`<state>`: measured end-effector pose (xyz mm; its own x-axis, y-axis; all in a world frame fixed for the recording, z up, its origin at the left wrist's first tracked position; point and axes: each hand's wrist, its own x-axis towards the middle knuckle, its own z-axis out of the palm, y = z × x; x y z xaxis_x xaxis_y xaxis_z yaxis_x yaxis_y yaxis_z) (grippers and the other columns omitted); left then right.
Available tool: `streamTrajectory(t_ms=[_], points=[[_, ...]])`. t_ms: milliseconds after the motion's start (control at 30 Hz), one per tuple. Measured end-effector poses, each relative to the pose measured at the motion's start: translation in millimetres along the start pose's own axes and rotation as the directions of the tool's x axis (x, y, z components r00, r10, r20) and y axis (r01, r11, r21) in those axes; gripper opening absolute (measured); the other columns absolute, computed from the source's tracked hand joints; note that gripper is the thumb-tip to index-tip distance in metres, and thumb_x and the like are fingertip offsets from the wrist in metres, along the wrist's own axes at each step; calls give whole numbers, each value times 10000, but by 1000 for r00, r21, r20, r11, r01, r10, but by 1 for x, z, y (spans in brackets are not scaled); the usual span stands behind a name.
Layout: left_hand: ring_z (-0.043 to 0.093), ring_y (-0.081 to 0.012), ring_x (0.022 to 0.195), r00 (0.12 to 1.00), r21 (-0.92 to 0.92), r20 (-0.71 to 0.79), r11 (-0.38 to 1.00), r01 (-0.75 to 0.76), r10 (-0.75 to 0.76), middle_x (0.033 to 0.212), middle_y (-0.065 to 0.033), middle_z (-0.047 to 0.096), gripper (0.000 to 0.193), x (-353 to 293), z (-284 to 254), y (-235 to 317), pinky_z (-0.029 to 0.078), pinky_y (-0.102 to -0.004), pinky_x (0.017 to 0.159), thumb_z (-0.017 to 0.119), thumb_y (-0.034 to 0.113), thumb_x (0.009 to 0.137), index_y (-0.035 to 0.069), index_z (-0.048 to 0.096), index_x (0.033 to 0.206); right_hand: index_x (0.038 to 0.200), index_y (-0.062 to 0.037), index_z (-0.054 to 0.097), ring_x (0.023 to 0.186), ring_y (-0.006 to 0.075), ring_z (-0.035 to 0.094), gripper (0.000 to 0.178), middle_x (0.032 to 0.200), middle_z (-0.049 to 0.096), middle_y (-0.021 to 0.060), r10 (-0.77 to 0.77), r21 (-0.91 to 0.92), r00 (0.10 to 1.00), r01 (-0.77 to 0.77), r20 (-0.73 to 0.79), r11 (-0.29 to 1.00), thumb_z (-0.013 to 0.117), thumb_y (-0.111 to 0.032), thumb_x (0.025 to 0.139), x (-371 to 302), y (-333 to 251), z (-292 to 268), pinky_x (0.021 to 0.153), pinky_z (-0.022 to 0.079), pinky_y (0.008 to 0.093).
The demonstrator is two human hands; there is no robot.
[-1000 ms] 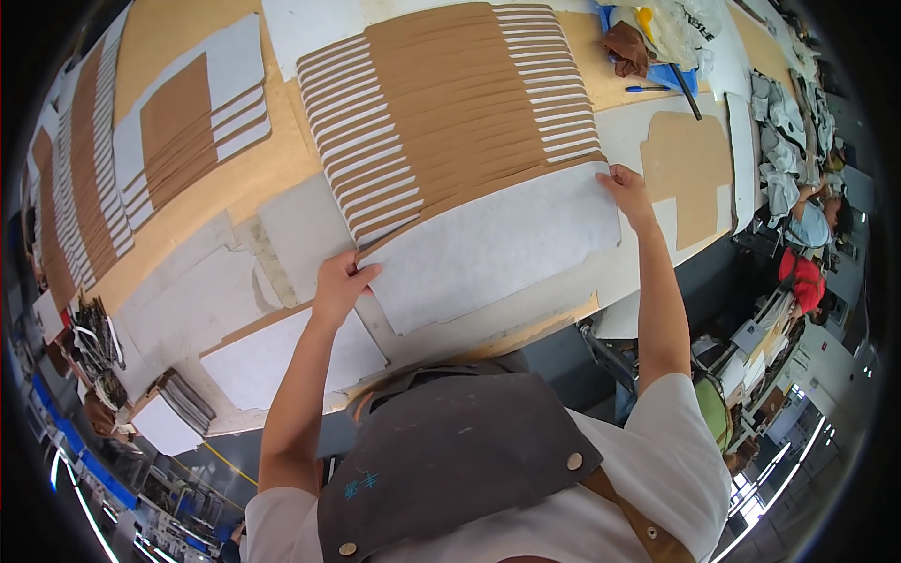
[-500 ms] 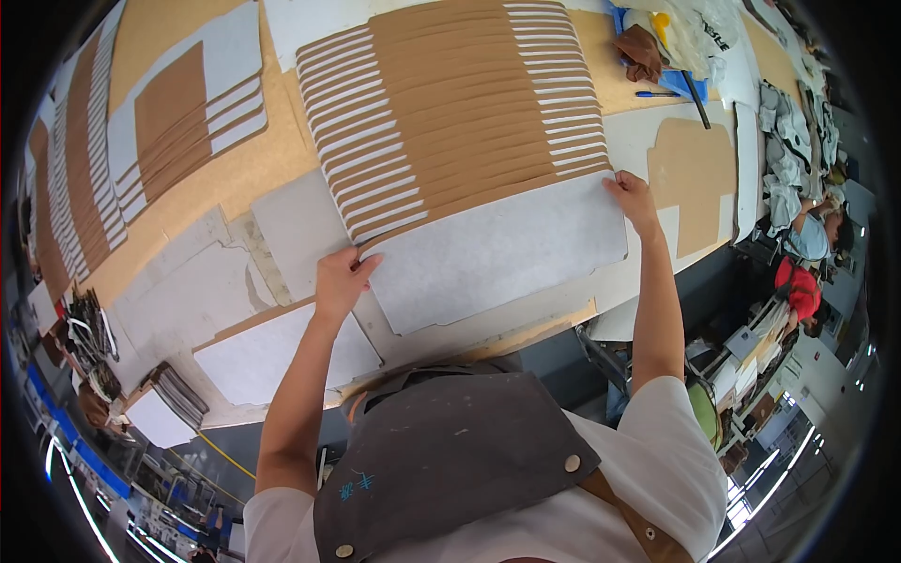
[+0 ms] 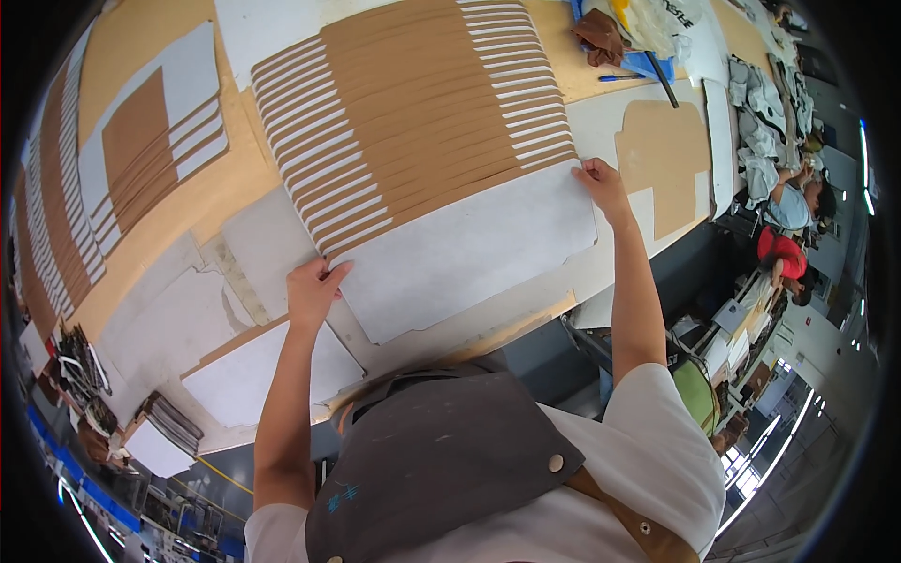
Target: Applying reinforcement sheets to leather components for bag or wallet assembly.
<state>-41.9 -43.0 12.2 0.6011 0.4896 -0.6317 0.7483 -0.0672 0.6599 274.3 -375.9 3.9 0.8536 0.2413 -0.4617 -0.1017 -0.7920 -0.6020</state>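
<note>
White, the broad sheet [image 3: 469, 251] lies at the near end of our overlapping brown-and-white row [image 3: 427, 103]. We pinch its far corners, left hand [image 3: 314, 289] and right hand [image 3: 601, 186] each closed on one.

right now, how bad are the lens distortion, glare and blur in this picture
Head view: table edge bows, corners go black; head view: lights at far right glare; head view: left hand and right hand look fairly sharp.

Factory workshop (fanned sheets [image 3: 413, 103], co-workers [image 3: 791, 206])
</note>
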Motion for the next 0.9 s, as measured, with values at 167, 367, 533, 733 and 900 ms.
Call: streamTrajectory(t_ms=[167, 367, 533, 733, 900], points=[[515, -102, 400, 1000, 1, -10, 1000, -5, 5, 463, -57, 485, 382, 1, 2, 0, 399, -227, 386, 706, 219, 726, -15, 476, 530, 793, -2, 578, 604, 73, 450, 190, 662, 544, 3, -41, 35, 998, 42, -37, 999, 630, -184, 778, -1, 6, 3, 551, 386, 223], [517, -106, 397, 999, -7, -53, 1000, -1, 0, 451, -55, 477, 396, -1, 2, -5, 396, -232, 385, 702, 235, 731, -11, 472, 523, 767, -2, 575, 585, 63, 431, 186, 635, 521, -13, -24, -6, 998, 24, -56, 1000, 629, -180, 774, -3, 2, 11, 527, 373, 219], [522, -117, 396, 993, 69, -108, 997, -37, 44, 460, -67, 499, 407, -3, 6, -6, 394, -234, 384, 691, 238, 741, -19, 464, 523, 769, -14, 587, 573, 45, 415, 183, 622, 506, -32, -57, 30, 995, 60, -84, 998, 638, -189, 773, 2, 21, 6, 505, 362, 209], [549, -126, 410, 996, -109, -92, 994, 6, -16, 480, -74, 534, 335, -4, 6, -10, 429, -234, 404, 678, 221, 751, -36, 540, 587, 848, 3, 598, 645, 59, 479, 209, 702, 564, -10, -5, 22, 993, 7, -116, 1000, 629, -193, 783, -1, 10, 11, 590, 402, 200], [564, -130, 421, 995, -130, -102, 992, 2, -16, 485, -76, 540, 309, -3, 9, -11, 441, -233, 413, 672, 207, 753, -41, 563, 605, 896, 1, 587, 659, 92, 504, 224, 729, 577, 24, -10, -12, 990, 8, -139, 1000, 623, -191, 786, 0, 15, 11, 617, 417, 219]])
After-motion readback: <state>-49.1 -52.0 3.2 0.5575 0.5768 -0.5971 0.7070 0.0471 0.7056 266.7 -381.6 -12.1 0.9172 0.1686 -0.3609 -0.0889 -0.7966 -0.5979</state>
